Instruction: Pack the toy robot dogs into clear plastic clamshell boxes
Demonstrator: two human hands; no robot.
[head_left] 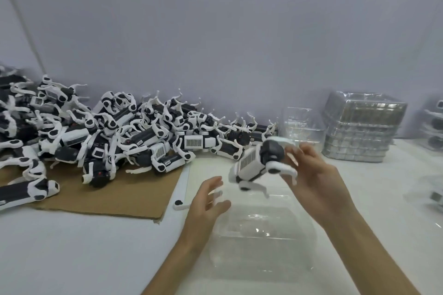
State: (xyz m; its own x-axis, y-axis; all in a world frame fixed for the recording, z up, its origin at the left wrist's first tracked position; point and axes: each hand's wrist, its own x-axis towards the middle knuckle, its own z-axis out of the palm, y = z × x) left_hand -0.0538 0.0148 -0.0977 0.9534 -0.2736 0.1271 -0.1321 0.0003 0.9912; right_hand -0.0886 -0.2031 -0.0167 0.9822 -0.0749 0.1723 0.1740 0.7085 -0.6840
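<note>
Your right hand gripping toy robot dog over empty clamshell box; left hand hovering spread alongside; dog pile beyond box waiting unpacked.

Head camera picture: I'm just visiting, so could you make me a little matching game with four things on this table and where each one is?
Things:
1. pile of toy dogs
2. stack of clear boxes
3. open clear box
4. single toy dog

Places:
A. held up in the right hand
B. heaped on the brown cardboard, left
C. far right, against the wall
D. flat on the table, nearest the camera

Pairs: 1-B, 2-C, 3-D, 4-A.
</note>
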